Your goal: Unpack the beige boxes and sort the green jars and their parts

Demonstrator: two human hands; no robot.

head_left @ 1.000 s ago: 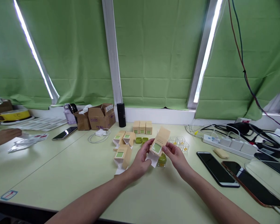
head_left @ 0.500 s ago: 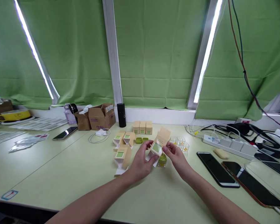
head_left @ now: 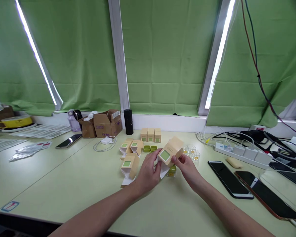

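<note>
Between my two hands is a small tan cardboard box [head_left: 171,150], tilted, with a green square on its front and a white inner flap hanging out. My left hand [head_left: 149,171] grips its left side, and my right hand [head_left: 188,169] pinches its right edge. Beneath the box, partly hidden, stands a small clear jar with a green lid [head_left: 172,171]. To the left lie several similar boxes with open flaps, the closest one [head_left: 129,166] near my left wrist. Two green lids [head_left: 150,148] sit behind my left hand, and several clear cups [head_left: 191,151] are behind my right.
Three closed tan boxes [head_left: 150,135] stand at the back. A black cylinder [head_left: 128,121] and brown cartons [head_left: 108,123] are to the left. On the right are a white-edged phone [head_left: 230,179], a brown-edged phone [head_left: 267,194] and a power strip [head_left: 241,154] with tangled cables.
The box held in my hands has opened out from a flatter shape into a fuller one and turned slightly. My fingers have shifted their grip on it.
</note>
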